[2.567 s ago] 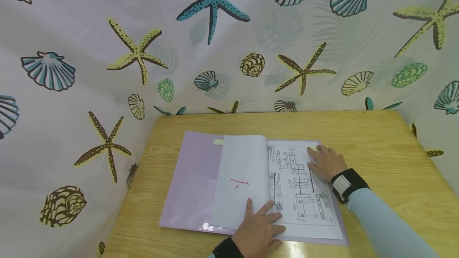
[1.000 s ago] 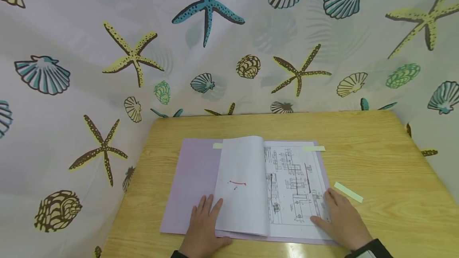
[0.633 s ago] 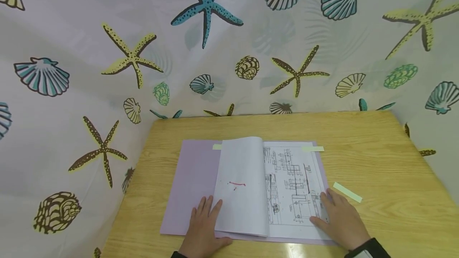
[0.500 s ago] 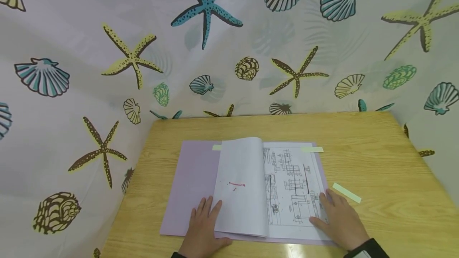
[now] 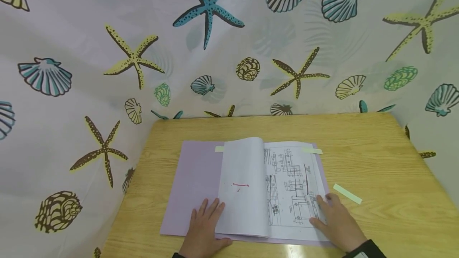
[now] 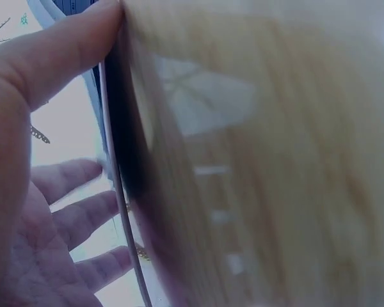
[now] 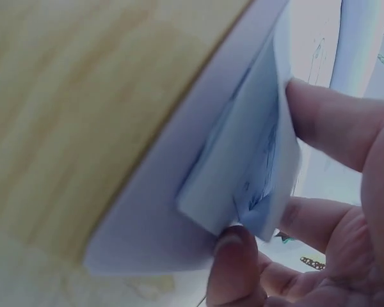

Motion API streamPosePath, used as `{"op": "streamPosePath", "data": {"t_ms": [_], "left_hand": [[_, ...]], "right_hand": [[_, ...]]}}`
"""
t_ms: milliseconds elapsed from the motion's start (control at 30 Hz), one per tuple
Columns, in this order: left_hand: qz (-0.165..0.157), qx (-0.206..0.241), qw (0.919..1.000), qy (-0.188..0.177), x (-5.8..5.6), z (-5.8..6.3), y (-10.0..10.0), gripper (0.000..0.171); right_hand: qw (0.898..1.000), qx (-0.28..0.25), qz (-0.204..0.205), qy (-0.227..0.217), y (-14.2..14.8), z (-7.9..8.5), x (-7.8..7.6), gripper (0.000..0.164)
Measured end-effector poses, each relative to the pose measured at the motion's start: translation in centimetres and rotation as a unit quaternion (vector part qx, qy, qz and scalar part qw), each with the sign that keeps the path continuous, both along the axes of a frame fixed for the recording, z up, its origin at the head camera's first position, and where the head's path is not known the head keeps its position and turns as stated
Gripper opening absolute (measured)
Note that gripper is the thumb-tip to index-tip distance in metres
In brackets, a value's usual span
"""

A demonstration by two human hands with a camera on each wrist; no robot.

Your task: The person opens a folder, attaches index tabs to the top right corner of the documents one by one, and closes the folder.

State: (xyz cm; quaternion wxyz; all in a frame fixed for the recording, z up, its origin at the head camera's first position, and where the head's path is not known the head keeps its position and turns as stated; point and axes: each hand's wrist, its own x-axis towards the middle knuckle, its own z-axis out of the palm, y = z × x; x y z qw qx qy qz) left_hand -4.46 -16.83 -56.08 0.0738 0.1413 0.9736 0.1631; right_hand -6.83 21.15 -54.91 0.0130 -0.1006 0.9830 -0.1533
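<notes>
A lilac folder (image 5: 193,186) lies spread on the wooden table, holding white sheets. Its turned-over left page (image 5: 244,206) bears a short red mark; the right page (image 5: 287,226) shows black line drawings. My left hand (image 5: 202,226) rests with extended fingers on the folder's lower left, fingertips by the left page's edge and thumb along the bottom edge. At the right page's outer edge, my right hand (image 5: 338,224) has its fingers bent round the paper. The right wrist view shows that page (image 7: 283,153) bowed up between thumb and fingers, away from the sheets beneath.
A pale green strip (image 5: 348,194) lies on the table (image 5: 380,150) right of the folder. Another strip (image 5: 312,151) sticks out at the right page's top corner, and one more (image 5: 219,149) at the left page. A shell-and-starfish cloth (image 5: 229,59) hangs behind.
The right hand came down from the page's top corner to its lower right edge, and its fingers have now curled, raising the edge. The left hand shifted left onto the folder, then stayed.
</notes>
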Motion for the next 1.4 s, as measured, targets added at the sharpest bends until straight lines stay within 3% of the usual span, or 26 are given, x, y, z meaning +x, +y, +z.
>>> {"op": "streamPosePath", "data": {"t_ms": [300, 567, 800, 1033, 1133, 1267, 1400], "left_hand": [[-0.025, -0.012, 0.9996, 0.001, -0.1, -0.1, 0.0, 0.078], [-0.026, 0.003, 0.9996, 0.012, 0.0, -0.3, 0.0, 0.083], [-0.012, 0.008, 0.9998, -0.016, -0.1, -0.3, 0.3, 0.087], [-0.012, 0.011, 0.9997, -0.018, 0.0, -0.1, 0.4, 0.085], [-0.013, 0.012, 0.9997, -0.019, 0.0, -0.1, 0.3, 0.085], [-0.014, 0.010, 0.9997, -0.019, 0.0, -0.2, 0.3, 0.087], [-0.013, 0.005, 0.9998, -0.016, 0.0, -0.1, 0.3, 0.089]], "right_hand": [[1.000, -0.017, 0.004, 0.023, -0.2, -0.2, 0.2, 0.067], [0.999, -0.037, -0.019, 0.020, -0.3, -0.3, 0.2, 0.080], [0.999, -0.042, -0.034, 0.004, -0.6, -0.1, 0.3, 0.087], [0.998, -0.048, -0.022, 0.044, -0.3, -0.3, 0.4, 0.089], [0.998, -0.053, -0.025, 0.039, -0.2, -0.1, 0.3, 0.089], [0.995, -0.092, -0.045, -0.007, 0.0, 0.9, 0.0, 0.088], [0.983, -0.174, -0.048, -0.019, 0.3, 2.6, 0.0, 0.084]]}}
